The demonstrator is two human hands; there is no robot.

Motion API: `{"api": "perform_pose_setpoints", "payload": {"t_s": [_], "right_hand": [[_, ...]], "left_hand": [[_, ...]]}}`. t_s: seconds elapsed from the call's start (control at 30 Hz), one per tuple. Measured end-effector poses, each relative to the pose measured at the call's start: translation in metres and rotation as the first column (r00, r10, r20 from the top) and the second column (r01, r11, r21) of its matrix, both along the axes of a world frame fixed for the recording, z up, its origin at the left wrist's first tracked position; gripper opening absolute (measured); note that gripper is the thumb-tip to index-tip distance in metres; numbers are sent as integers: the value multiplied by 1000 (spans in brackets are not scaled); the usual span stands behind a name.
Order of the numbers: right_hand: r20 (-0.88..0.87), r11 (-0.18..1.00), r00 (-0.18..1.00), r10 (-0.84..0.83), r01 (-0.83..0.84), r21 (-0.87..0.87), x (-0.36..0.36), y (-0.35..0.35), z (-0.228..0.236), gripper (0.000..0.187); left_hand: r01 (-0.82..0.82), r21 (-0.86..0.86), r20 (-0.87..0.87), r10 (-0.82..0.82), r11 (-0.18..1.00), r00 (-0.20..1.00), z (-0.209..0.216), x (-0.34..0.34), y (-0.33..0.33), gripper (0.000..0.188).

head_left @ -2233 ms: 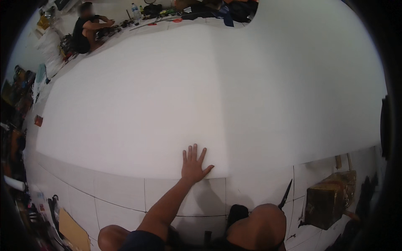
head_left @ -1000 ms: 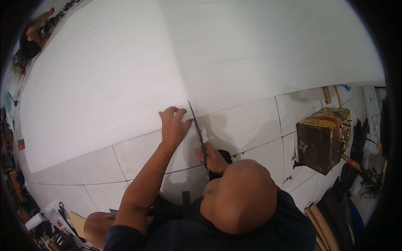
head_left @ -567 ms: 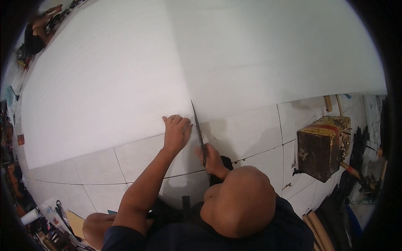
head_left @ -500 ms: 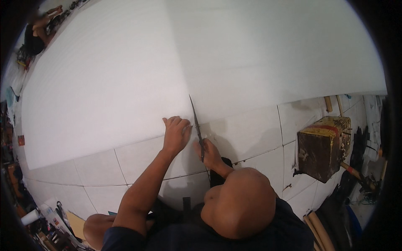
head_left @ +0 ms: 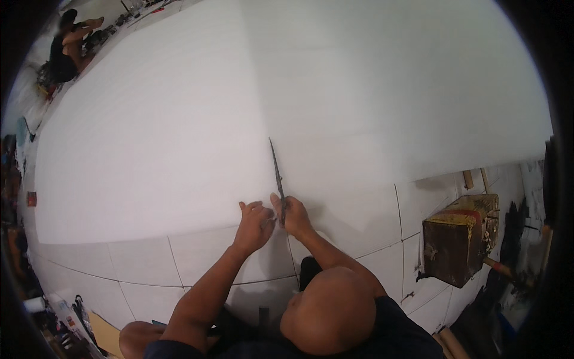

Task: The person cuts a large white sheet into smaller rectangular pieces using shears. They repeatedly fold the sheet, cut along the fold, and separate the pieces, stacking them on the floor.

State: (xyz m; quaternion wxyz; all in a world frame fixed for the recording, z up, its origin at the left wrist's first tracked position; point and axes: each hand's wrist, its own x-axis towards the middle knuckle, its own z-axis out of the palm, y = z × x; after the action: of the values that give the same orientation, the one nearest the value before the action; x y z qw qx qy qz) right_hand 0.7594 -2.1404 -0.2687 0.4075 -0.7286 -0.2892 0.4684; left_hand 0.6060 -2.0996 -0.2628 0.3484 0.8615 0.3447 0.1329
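Long dark scissors [head_left: 277, 173] lie in my right hand [head_left: 295, 216], whose fingers wrap round the handles. Their pointed blades reach away from me over a large white sheet [head_left: 149, 137] spread across the tiled floor. Just left of the handles, my left hand [head_left: 255, 226] is at the sheet's near edge, finger and thumb drawn together on it, the little finger sticking out. A faint straight line, left side brighter than the right, runs up the sheet ahead of the blade tips.
A worn brown and yellow box [head_left: 453, 245] stands on the tiles at right, with a stick beside it. My bare knee [head_left: 332, 308] is raised close below. Another person [head_left: 67, 51] sits at the far left. Cardboard-coloured tubes [head_left: 449, 343] lie at lower right.
The view has tilted, so floor and box sit lower in the picture. Relative to the sheet, my right hand and the scissors have advanced forward; my left hand stays near the edge.
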Motion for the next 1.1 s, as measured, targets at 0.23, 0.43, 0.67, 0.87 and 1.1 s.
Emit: {"api": "perform_pose_setpoints", "payload": {"t_s": [0.23, 0.43, 0.67, 0.87, 1.1], "right_hand": [[-125, 997, 992, -23, 13, -79, 32, 81, 16, 60], [-111, 999, 994, 25, -30, -38, 36, 104, 20, 58], [-250, 993, 967, 43, -70, -100, 54, 107, 29, 55], [-228, 997, 973, -34, 19, -69, 40, 103, 14, 54], [-277, 998, 959, -56, 43, -55, 50, 157, 10, 54]], "left_hand": [[58, 32, -43, -57, 998, 997, 2, 1, 2, 21], [44, -4, -207, -44, 999, 977, 7, 3, 5, 37], [71, 77, -501, -23, 994, 865, 49, 44, 10, 91], [30, 7, -571, -21, 1000, 820, 38, 58, 12, 82], [49, -16, -631, -48, 999, 774, 31, 61, 19, 78]]}}
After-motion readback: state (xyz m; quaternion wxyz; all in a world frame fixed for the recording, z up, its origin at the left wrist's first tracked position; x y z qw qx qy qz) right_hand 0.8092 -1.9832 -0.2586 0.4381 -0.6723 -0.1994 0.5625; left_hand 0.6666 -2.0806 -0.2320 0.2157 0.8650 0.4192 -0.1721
